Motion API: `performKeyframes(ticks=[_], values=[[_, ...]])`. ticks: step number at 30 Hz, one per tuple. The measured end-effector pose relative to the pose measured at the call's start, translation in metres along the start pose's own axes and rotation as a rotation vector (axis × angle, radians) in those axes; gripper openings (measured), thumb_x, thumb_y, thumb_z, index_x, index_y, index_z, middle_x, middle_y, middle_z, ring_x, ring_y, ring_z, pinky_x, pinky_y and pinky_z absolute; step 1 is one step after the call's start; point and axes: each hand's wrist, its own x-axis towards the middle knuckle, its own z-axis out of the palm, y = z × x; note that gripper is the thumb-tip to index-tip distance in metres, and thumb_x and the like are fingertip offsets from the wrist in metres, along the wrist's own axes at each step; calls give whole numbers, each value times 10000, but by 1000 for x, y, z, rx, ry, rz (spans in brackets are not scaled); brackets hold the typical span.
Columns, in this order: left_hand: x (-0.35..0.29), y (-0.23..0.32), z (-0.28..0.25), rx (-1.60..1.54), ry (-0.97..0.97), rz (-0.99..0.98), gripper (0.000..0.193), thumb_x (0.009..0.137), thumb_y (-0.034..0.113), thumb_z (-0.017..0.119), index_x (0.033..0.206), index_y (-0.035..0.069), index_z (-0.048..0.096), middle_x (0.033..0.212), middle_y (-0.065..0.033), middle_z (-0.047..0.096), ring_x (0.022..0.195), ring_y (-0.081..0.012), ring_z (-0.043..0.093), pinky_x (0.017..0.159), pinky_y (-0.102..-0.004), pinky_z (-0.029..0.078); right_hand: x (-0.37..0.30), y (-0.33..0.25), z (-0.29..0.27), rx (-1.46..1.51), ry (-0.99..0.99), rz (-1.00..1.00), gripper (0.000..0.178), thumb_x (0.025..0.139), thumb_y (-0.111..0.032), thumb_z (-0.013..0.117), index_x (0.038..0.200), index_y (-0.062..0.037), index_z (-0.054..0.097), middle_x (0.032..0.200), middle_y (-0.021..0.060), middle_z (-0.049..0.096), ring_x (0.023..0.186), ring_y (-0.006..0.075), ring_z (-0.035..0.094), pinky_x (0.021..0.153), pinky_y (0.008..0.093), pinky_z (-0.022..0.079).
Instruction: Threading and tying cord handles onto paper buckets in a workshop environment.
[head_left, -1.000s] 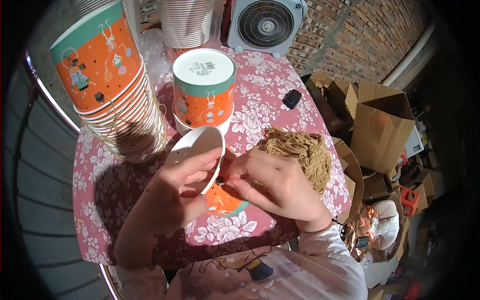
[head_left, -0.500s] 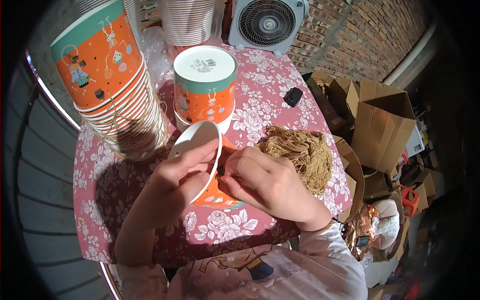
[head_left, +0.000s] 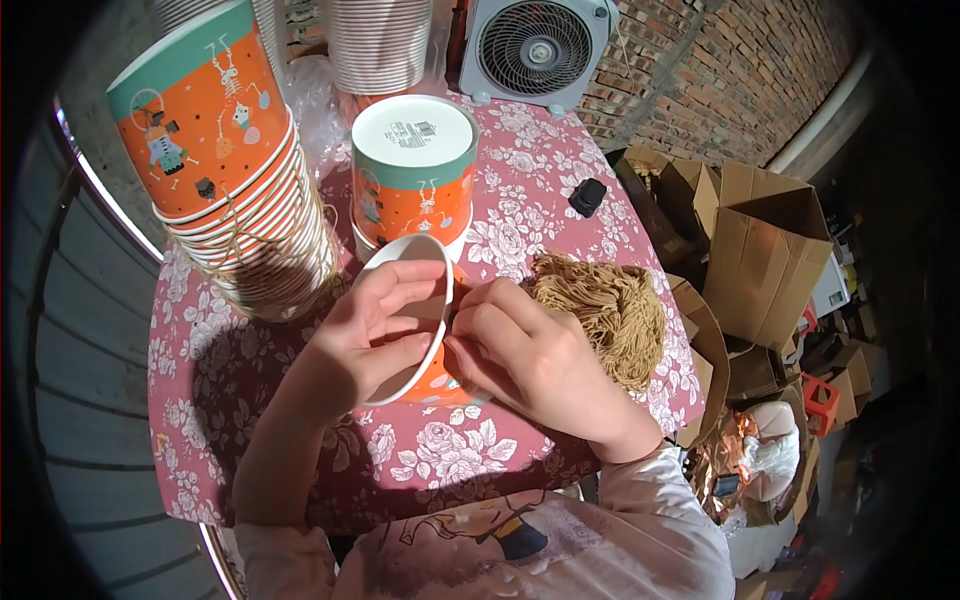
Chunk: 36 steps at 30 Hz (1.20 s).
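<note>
orange paper bucket (head_left: 436, 385) sits tilted above the worktop (head_left: 515, 160), my left hand (head_left: 358, 345) inside its mouth, my right hand (head_left: 530, 355) apparently working its outer wall. i cannot tell what the fingers grip; next likely needs a steady rim.

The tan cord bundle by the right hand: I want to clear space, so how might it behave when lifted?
The tan cord bundle looks floppy, since its strands slump in a soft heap. It probably won't roll, lying low and uneven on the floral tablecloth. Strands might trail or tangle, being many, thin and loosely folded.
</note>
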Motion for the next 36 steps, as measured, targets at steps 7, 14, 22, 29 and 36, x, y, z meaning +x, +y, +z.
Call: performKeyframes(ticks=[7, 14, 22, 29, 36], values=[[3, -4, -6, 147, -39, -7, 134, 955, -27, 612, 1069, -86, 646, 1078, -79, 651, 1060, -148, 661, 1005, -309, 526, 0, 3, 6, 37, -10, 3, 175, 882, -67, 754, 1008, -8, 648, 997, 129, 646, 810, 293, 699, 653, 373, 591], [-11, 7, 10, 517, 202, 263, 89, 868, -15, 676, 945, -24, 630, 948, -142, 639, 918, -246, 672, 795, -344, 560, 3, 5, 2, 32, -5, -33, 158, 928, -83, 727, 1030, -2, 637, 919, 112, 670, 840, 256, 714, 634, 336, 581], [-33, 34, 28, 719, 391, 425, 110, 810, -30, 696, 882, 12, 625, 814, -101, 648, 734, -255, 655, 667, -350, 521, 2, -5, -24, 646, -76, 362, 137, 956, -79, 715, 1059, 3, 675, 855, 21, 598, 762, 78, 562, 650, 240, 451], [-32, 37, 29, 640, 236, 597, 136, 804, -48, 726, 901, 13, 653, 885, -101, 672, 758, -207, 642, 684, -316, 523, -3, -8, -10, 598, -19, 114, 181, 851, -41, 817, 1009, 11, 745, 817, 33, 600, 710, 123, 565, 575, 275, 414], [-22, 34, 24, 367, 99, 473, 290, 823, 25, 817, 1038, -7, 625, 1026, -107, 714, 880, -197, 716, 747, -332, 573, -5, -5, -20, 695, -73, 99, 104, 851, 24, 758, 944, 18, 712, 866, 57, 655, 710, 110, 573, 602, 247, 407]])
